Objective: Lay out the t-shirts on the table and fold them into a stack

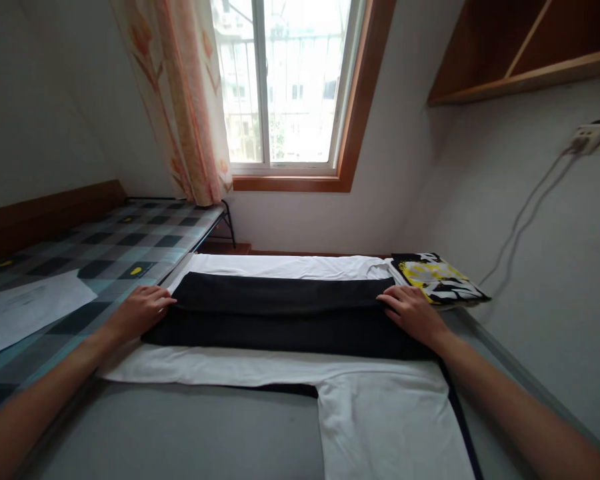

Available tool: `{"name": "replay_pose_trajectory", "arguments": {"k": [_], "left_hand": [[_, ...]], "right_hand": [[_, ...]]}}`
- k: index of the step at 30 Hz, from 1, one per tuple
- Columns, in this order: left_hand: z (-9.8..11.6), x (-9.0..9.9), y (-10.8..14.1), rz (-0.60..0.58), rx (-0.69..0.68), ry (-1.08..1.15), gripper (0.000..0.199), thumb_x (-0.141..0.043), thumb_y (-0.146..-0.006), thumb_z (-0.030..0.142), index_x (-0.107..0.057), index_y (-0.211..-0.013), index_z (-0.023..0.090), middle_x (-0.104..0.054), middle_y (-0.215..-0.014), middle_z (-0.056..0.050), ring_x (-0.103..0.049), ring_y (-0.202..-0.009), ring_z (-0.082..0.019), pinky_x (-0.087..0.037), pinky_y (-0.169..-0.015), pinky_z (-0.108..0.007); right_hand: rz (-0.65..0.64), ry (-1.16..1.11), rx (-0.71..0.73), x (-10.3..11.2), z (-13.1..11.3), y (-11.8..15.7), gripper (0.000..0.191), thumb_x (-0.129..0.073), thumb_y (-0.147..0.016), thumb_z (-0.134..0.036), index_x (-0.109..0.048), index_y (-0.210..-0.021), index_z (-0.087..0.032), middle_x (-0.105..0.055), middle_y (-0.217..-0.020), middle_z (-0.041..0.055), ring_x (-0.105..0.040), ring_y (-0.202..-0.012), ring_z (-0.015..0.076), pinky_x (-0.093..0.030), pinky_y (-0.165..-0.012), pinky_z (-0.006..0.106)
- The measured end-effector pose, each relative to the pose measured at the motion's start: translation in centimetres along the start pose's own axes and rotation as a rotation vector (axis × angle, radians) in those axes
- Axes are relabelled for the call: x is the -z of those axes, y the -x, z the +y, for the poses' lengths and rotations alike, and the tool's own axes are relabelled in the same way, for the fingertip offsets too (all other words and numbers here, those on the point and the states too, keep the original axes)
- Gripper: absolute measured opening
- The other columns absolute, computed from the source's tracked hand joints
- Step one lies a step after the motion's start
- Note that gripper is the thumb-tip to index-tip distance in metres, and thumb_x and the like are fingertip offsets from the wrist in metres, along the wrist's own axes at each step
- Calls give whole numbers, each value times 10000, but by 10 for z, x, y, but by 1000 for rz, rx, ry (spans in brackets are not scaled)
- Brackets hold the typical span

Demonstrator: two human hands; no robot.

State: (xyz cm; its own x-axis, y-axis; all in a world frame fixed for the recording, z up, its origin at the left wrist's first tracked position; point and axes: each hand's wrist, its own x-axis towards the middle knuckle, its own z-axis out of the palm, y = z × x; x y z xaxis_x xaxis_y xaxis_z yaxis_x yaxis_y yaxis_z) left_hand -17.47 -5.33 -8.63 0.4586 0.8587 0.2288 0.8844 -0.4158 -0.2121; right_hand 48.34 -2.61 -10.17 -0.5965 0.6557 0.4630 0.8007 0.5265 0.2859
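A black cloth [280, 313] lies lengthwise across a white garment [390, 413], its far part doubled over in a long band. At the cloth's left end, my left hand [145, 308] pinches the edge between thumb and fingers. My right hand [413, 312] grips the opposite end, fingers pressed together on the band. The white garment shows beyond the cloth and in front of it, with one part hanging toward me at the right. More black fabric peeks out below the white edge.
Both garments rest on a grey surface [190, 433]. A folded patterned cloth [437, 277] lies at the back right. On the left, a checkered mattress [145, 240] holds white paper [35, 307]. Behind are a curtain [180, 100] and window; wooden shelving [530, 73] hangs upper right.
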Motion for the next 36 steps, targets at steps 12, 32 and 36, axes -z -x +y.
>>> {"name": "replay_pose_trajectory", "arguments": {"k": [12, 32, 36], "left_hand": [[49, 34, -20, -62, 195, 31, 341, -552, -798, 500, -736, -903, 232, -686, -1041, -85, -600, -1004, -326, -416, -863, -466], [302, 18, -181, 68, -275, 175, 165, -557, -900, 265, -632, -978, 141, -622, -990, -105, -610, -879, -226, -464, -718, -333], [302, 20, -184, 84, -355, 127, 196, -445, -896, 85, -637, -893, 125, -624, -882, -101, -616, -796, -204, -458, -702, -334]], "right_hand": [[-159, -58, -94, 17, 27, 11, 233, -602, -836, -225, -709, -1043, -211, -670, -1054, 96, -622, -923, 239, -435, -795, 358], [-234, 224, -235, 18, -9, -1, 180, -521, -870, -159, -690, -930, -174, -679, -973, 107, -594, -927, 261, -359, -787, 361], [-219, 243, -231, 27, -14, 1, 214, -476, -885, -138, -684, -918, -175, -674, -961, 117, -583, -912, 271, -348, -779, 373]]}}
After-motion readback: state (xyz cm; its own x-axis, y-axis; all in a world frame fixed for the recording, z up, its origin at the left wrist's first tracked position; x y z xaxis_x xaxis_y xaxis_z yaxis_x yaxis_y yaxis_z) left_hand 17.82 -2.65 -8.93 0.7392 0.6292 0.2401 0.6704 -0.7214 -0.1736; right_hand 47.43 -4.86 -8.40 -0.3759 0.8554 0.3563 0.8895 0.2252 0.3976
